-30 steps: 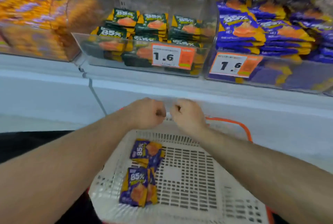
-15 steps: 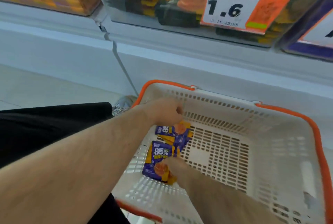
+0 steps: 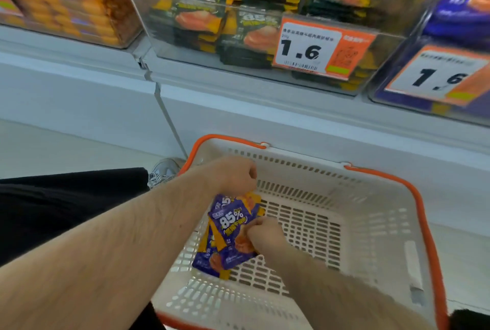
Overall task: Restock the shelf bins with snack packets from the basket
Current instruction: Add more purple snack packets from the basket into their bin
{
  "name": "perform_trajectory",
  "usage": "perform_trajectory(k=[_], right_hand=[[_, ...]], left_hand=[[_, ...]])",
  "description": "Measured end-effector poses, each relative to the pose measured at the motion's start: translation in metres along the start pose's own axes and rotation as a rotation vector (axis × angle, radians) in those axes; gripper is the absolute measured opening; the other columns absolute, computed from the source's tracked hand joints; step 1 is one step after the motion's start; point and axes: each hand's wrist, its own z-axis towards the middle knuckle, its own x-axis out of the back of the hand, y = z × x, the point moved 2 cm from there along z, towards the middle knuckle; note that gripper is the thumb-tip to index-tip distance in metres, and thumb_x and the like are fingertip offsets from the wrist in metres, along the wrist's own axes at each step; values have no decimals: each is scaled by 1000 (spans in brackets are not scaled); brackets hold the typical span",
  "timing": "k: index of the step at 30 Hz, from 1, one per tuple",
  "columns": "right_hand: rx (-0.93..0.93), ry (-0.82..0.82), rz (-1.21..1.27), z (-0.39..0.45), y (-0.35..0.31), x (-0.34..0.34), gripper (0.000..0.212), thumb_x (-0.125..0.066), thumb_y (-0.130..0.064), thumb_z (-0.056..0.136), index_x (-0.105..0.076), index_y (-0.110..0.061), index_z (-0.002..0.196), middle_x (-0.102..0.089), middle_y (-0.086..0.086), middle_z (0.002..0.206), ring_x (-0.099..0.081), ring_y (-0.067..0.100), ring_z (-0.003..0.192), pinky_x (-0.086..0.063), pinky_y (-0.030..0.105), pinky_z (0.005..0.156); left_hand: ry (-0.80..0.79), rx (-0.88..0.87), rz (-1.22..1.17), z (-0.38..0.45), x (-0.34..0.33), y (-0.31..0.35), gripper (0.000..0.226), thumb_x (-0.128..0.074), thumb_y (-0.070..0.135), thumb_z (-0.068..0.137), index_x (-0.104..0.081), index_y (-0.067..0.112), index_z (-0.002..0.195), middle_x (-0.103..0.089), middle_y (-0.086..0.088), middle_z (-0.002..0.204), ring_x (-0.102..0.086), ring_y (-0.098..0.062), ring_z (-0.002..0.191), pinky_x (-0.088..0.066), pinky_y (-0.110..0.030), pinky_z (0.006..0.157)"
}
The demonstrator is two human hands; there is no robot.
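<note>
Lying in the left part of the white slotted plastic basket with orange rim (image 3: 413, 213), directly under both hands: a small heap of glossy purple-and-orange foil snack packets (image 3: 230, 226), printed "85%". Topmost packet tilting, its long axis running from the left hand down toward the right hand, so bridging the two. Left hand (image 3: 234, 174) sitting at the far upper end, fingers curled over and seemingly pinching the top edge of the heap, though the fingertips are hidden and the grip is hard to confirm. Right hand (image 3: 265, 231) pressing at the near lower corner, fingers bent around the packet's edge, apparently pinching it. Both hands touching the heap; neither noticeably nearer. Lifting up and to the right looks like the coming move, since the clear bin of matching purple packets (image 3: 456, 11) is sitting well above and to the right of the right hand, behind an orange-and-white "1.6" price tag (image 3: 437, 75). Straight above the hands, a clear bin of black-and-yellow packets (image 3: 252, 11) with its own "1.6" tag (image 3: 322, 48); above and left of the left hand, a bin of orange packs (image 3: 66, 0).

Compared with half a second back: packets now gathered and overlapping rather than lying as two separate flat piles, top one raised off the basket floor, right hand shifted up onto it, view tipped upward to show more shelf.
</note>
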Motion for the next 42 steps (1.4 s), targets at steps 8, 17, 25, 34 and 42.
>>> perform_trajectory(k=[8,17,25,34,42], right_hand=[[327,204,74,-98,-78,101,32,-37,18,86,-52,0,65,-60,14,52,-60,22,45,-57,32,47],[905,592,-473,-214,-120,176,35,-81,-16,66,-52,-28,82,-45,-13,98,-49,-12,87,-35,0,71],[1128,970,-436,-256,-144,206,70,-82,-41,54,-50,-21,113,-42,-10,108,-38,1,94,-37,20,81],[1045,1126,-375,-281,-196,245,63,-77,-42,66,-55,-21,121,-47,-13,97,-46,18,110,-42,35,94],[729,1142,-531,-265,-257,268,63,-66,-62,73,-61,-34,129,-38,5,150,-38,33,135,-40,46,106]], left_hand=[[1,45,-5,-13,32,36,18,-57,25,91,-60,9,99,-66,-4,83,-63,-17,65,-50,-28,56],[124,-215,-394,-57,91,115,13,-52,0,92,-64,5,89,-66,-11,75,-63,-7,52,-55,-19,54],[340,-469,-917,-81,128,177,14,-52,4,96,-64,7,90,-68,-7,68,-61,-10,50,-55,-25,54],[935,-538,-640,-55,158,199,28,-44,31,101,-62,16,115,-65,-2,113,-59,-12,97,-47,-29,80],[988,-381,-24,-14,138,182,46,-39,63,95,-39,40,136,-65,9,118,-62,-16,104,-52,-31,73]])
